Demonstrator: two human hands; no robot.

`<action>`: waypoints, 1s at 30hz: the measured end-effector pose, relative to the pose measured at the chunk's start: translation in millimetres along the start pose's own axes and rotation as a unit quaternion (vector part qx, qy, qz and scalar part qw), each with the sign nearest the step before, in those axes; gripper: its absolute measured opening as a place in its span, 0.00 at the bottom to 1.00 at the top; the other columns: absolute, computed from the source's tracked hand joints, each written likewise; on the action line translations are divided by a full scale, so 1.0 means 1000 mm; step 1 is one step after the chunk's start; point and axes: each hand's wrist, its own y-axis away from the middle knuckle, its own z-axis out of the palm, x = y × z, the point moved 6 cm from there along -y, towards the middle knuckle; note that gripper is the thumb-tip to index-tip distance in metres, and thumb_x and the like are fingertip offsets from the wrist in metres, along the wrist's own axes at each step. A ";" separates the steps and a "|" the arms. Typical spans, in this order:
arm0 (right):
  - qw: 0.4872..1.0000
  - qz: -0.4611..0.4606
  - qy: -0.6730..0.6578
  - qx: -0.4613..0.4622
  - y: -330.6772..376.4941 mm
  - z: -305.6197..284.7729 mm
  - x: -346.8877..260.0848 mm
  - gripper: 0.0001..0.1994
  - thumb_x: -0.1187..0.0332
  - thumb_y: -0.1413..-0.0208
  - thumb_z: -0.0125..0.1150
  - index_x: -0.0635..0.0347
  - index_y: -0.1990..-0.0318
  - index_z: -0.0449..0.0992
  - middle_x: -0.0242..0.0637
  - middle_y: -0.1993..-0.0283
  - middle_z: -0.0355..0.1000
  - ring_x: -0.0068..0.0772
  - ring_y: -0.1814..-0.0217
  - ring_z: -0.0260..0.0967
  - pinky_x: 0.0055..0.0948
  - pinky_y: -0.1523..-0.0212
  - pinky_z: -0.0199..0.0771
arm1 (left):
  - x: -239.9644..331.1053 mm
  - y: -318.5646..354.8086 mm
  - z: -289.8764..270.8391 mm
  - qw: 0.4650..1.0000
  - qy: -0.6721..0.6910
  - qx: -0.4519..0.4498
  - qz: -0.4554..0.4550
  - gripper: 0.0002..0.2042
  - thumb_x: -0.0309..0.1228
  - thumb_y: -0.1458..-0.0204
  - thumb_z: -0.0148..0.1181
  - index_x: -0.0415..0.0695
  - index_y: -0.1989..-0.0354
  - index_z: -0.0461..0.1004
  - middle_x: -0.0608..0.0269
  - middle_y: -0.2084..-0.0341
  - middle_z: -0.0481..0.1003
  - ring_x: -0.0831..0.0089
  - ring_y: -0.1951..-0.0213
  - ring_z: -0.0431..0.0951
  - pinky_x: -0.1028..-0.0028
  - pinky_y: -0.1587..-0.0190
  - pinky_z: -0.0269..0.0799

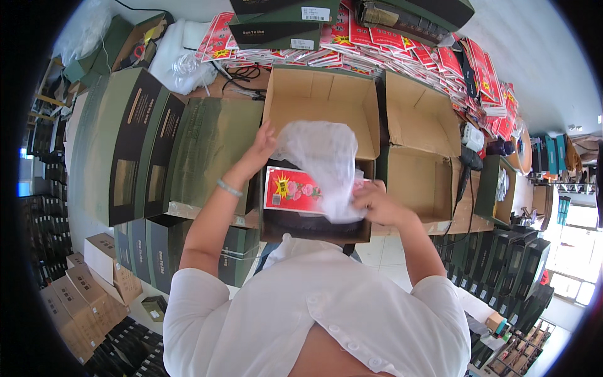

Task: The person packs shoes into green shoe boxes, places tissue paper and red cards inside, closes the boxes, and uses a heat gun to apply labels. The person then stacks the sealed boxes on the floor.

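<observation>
Stacked dark green boxes (135, 141) and brown cartons fill the workroom, and red printed packets (440, 60) are heaped along the far edge of the table (468, 217). An open cardboard box (323, 103) stands in front of the person, with a second open carton (419, 157) just beside it. A red packet (292, 190) is seen lying in a dark tray at the box's near edge, half covered by a thin white plastic bag (323, 160). Bagging is judged under way, not finished (the packet is still mostly bare). The left hand (262, 146) is raised, closed on the bag's upper edge; the right hand (377, 204) is curled, pinching the bag's lower part.
</observation>
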 end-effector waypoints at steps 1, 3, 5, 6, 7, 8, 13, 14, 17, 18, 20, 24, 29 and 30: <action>1.000 0.011 0.006 0.006 0.015 0.021 -0.001 0.15 0.77 0.59 0.62 0.46 0.62 0.83 0.32 0.62 0.69 0.36 0.50 0.62 0.39 0.41 0.50 | -0.003 0.021 -0.001 1.000 0.001 -0.022 -0.003 0.34 0.48 0.35 0.43 0.47 0.27 0.39 0.45 0.31 0.48 0.56 0.31 0.51 0.60 0.35 0.54; 0.998 0.063 0.017 0.012 0.040 0.057 -0.001 0.16 0.78 0.59 0.61 0.39 0.66 0.85 0.29 0.62 0.64 0.34 0.52 0.58 0.37 0.45 0.49 | -0.008 0.062 0.001 0.994 0.084 -0.008 -0.072 0.35 0.51 0.35 0.41 0.47 0.27 0.38 0.45 0.31 0.49 0.56 0.31 0.50 0.58 0.34 0.53; 0.991 0.115 0.019 0.068 0.060 0.084 0.007 0.16 0.77 0.58 0.62 0.36 0.66 0.85 0.28 0.62 0.62 0.35 0.52 0.58 0.38 0.45 0.50 | -0.023 0.099 0.005 0.979 0.146 0.035 -0.140 0.36 0.52 0.37 0.43 0.47 0.28 0.38 0.46 0.33 0.53 0.57 0.33 0.55 0.57 0.36 0.56; 0.985 0.142 0.019 0.094 0.066 0.090 0.009 0.16 0.76 0.58 0.63 0.34 0.66 0.85 0.28 0.63 0.62 0.35 0.53 0.57 0.38 0.46 0.50 | -0.033 0.115 0.007 0.967 0.167 0.069 -0.177 0.38 0.51 0.38 0.46 0.47 0.28 0.37 0.47 0.35 0.57 0.57 0.35 0.59 0.57 0.38 0.60; 0.981 0.156 0.026 0.116 0.072 0.094 0.008 0.17 0.75 0.57 0.64 0.30 0.66 0.85 0.28 0.63 0.60 0.35 0.53 0.57 0.37 0.46 0.50 | -0.043 0.131 0.010 0.953 0.188 0.104 -0.213 0.39 0.51 0.39 0.50 0.47 0.28 0.37 0.48 0.37 0.61 0.58 0.38 0.63 0.57 0.40 0.63; 0.979 0.157 0.023 0.128 0.075 0.098 0.006 0.17 0.75 0.57 0.64 0.30 0.66 0.85 0.28 0.63 0.60 0.35 0.53 0.57 0.37 0.46 0.50 | -0.048 0.147 0.016 0.960 0.156 0.098 -0.211 0.40 0.48 0.40 0.54 0.46 0.28 0.38 0.49 0.41 0.64 0.60 0.43 0.67 0.58 0.44 0.65; 0.965 0.160 0.041 0.202 0.085 0.110 0.011 0.19 0.76 0.56 0.61 0.30 0.65 0.85 0.28 0.63 0.61 0.34 0.54 0.57 0.36 0.48 0.51 | -0.074 0.186 0.039 0.984 -0.076 0.124 -0.101 0.47 0.37 0.52 0.69 0.42 0.30 0.40 0.53 0.54 0.72 0.67 0.62 0.75 0.69 0.60 0.74; 0.961 0.164 0.052 0.218 0.087 0.106 0.015 0.16 0.74 0.55 0.62 0.31 0.66 0.85 0.28 0.63 0.62 0.35 0.54 0.58 0.37 0.48 0.52 | -0.072 0.188 0.041 0.976 -0.158 0.135 -0.059 0.48 0.37 0.53 0.69 0.41 0.30 0.40 0.52 0.55 0.73 0.66 0.62 0.76 0.68 0.59 0.74; 0.955 0.154 0.057 0.248 0.094 0.092 0.035 0.12 0.70 0.53 0.63 0.33 0.67 0.85 0.27 0.63 0.64 0.35 0.53 0.60 0.39 0.48 0.53 | -0.076 0.192 0.051 0.940 -0.289 0.181 -0.007 0.47 0.38 0.54 0.68 0.41 0.30 0.42 0.46 0.52 0.73 0.52 0.55 0.76 0.59 0.52 0.72; 0.958 0.142 0.041 0.246 0.097 0.092 0.044 0.11 0.70 0.53 0.63 0.33 0.67 0.85 0.27 0.63 0.65 0.35 0.53 0.60 0.39 0.49 0.53 | -0.071 0.195 0.058 0.923 -0.331 0.194 0.011 0.47 0.39 0.54 0.68 0.41 0.30 0.42 0.45 0.52 0.73 0.49 0.53 0.75 0.57 0.51 0.71; 0.967 0.103 0.028 0.231 0.097 0.094 0.042 0.10 0.69 0.53 0.63 0.34 0.67 0.85 0.27 0.64 0.65 0.35 0.54 0.61 0.39 0.50 0.54 | -0.068 0.197 0.065 0.910 -0.360 0.204 -0.036 0.46 0.40 0.54 0.68 0.40 0.31 0.44 0.45 0.55 0.75 0.46 0.53 0.76 0.55 0.51 0.70; 0.975 0.101 0.065 0.189 0.086 0.103 0.024 0.10 0.69 0.54 0.64 0.35 0.66 0.85 0.28 0.62 0.65 0.36 0.52 0.60 0.39 0.49 0.54 | -0.057 0.199 0.073 0.911 -0.341 0.193 -0.127 0.42 0.36 0.53 0.67 0.42 0.32 0.48 0.44 0.58 0.77 0.47 0.56 0.77 0.56 0.54 0.72; 0.969 0.100 0.073 0.214 0.098 0.108 0.029 0.16 0.76 0.55 0.58 0.39 0.62 0.84 0.34 0.56 0.64 0.41 0.49 0.59 0.42 0.47 0.54 | -0.071 0.214 0.065 0.897 -0.367 0.244 -0.045 0.39 0.32 0.52 0.65 0.46 0.33 0.51 0.48 0.62 0.74 0.47 0.59 0.74 0.55 0.54 0.69; 0.958 0.102 0.090 0.254 0.101 0.103 0.025 0.16 0.76 0.56 0.58 0.42 0.61 0.83 0.35 0.54 0.63 0.42 0.48 0.58 0.43 0.46 0.54 | -0.066 0.218 0.067 0.894 -0.372 0.246 -0.037 0.38 0.31 0.52 0.65 0.46 0.33 0.51 0.49 0.61 0.73 0.47 0.58 0.72 0.55 0.53 0.68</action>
